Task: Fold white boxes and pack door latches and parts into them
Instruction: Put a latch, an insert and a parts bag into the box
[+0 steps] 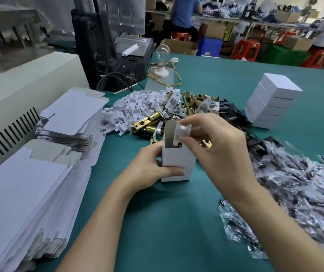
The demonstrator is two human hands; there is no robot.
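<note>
Green table [167, 222]: left hand [147, 170] curled round upright box [177, 160], right hand [218, 152] in pinch on white insert [181, 132].

My left forearm [106, 222] runs up bare from the bottom edge, wrist bent slightly inward. My left hand [149, 169] grips the white box [178, 161], thumb laid across its front face and fingers wrapped behind. My right forearm [271, 216] crosses in from the lower right. My right hand [218, 148] hangs over the box's open top, thumb and forefinger pinching a white part [182, 132]. The other fingers curl under, possibly round something more.
</note>
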